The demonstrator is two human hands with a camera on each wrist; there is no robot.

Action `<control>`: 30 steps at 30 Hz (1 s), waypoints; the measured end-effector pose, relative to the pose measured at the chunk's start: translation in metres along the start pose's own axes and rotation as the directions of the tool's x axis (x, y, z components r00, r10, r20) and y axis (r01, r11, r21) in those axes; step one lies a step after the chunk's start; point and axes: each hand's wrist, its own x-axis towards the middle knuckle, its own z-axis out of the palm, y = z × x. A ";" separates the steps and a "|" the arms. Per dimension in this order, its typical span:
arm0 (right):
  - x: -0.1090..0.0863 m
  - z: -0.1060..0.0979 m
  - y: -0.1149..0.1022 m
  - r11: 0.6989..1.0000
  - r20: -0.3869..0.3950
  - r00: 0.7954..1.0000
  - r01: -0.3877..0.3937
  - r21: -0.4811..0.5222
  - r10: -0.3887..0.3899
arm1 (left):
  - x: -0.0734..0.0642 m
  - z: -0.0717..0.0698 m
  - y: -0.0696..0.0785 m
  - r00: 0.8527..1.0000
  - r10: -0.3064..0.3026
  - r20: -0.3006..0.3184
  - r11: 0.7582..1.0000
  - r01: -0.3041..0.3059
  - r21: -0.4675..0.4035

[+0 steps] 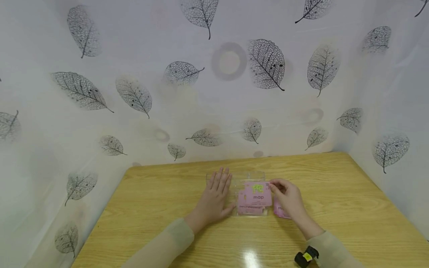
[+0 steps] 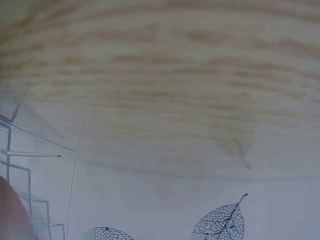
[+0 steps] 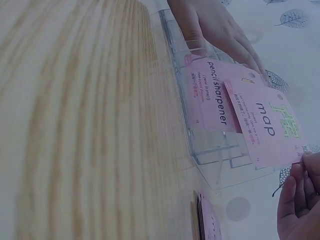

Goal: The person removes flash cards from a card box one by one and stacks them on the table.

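A clear plastic stepped stand (image 1: 255,175) lies on the wooden table. My left hand (image 1: 213,199) rests on the stand's left part, fingers straight and pointing away. The right hand (image 1: 291,197) pinches a pink "map" card (image 3: 265,131) by its edge, thumb against fingers. This card is held over the stand and partly overlaps a pink "pencil sharpener" card (image 3: 207,95) sitting in it. Beneath the right hand, a small stack of pink cards (image 1: 280,210) lies on the table, partly hidden by that hand. In the left wrist view, the stand's stepped edge (image 2: 30,185) shows at lower left.
The wooden tabletop (image 1: 151,201) extends around the stand. A pale curtain (image 1: 221,108) with dark leaf prints hangs behind the table and along both sides. A black strap device (image 1: 306,257) is on the right wrist.
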 end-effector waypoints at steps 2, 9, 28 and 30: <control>0.000 -0.001 0.001 1.000 0.001 1.000 -0.001 -0.005 0.001 | 0.000 0.000 0.000 1.000 0.000 0.006 1.000 0.000 0.007; -0.001 -0.004 0.001 1.000 0.010 1.000 -0.029 -0.003 0.029 | 0.000 -0.005 0.000 1.000 0.001 0.021 1.000 -0.001 0.023; 0.000 -0.009 -0.001 0.999 -0.010 0.998 -0.054 -0.004 0.054 | 0.000 -0.002 0.001 1.000 -0.007 0.021 0.999 0.007 0.033; 0.000 -0.010 0.000 0.998 -0.009 0.998 -0.055 -0.004 0.055 | 0.000 -0.003 0.001 1.000 -0.007 0.018 0.999 0.006 0.037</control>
